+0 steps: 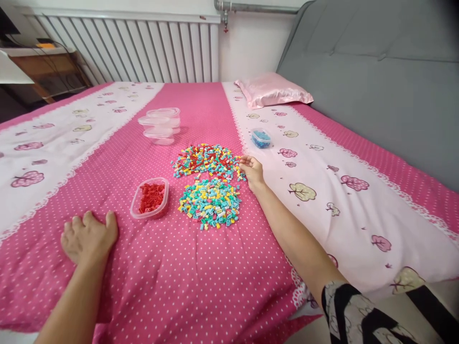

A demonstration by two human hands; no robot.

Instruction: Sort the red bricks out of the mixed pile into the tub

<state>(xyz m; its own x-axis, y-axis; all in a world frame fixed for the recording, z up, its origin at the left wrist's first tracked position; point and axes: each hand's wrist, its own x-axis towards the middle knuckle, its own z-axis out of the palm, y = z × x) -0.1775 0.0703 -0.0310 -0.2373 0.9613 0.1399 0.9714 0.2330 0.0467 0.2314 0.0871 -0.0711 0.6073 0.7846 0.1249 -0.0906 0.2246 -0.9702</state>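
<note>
Right grip (253, 171): far pile of multicoloured pieces (207, 160) just to its left.

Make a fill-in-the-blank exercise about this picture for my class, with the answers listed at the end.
1. In the front tub, nearest the left hand, the small pieces are coloured ____.
2. The far tub, between the right hand and the pillow, holds pieces coloured ____.
3. The loose pieces of mixed colours lie on the bedspread in ____ piles, and the right hand is at the edge of the farther pile.
4. The left hand rests on the bedspread with its palm facing ____.

Missing words: red; blue; two; down.
</note>
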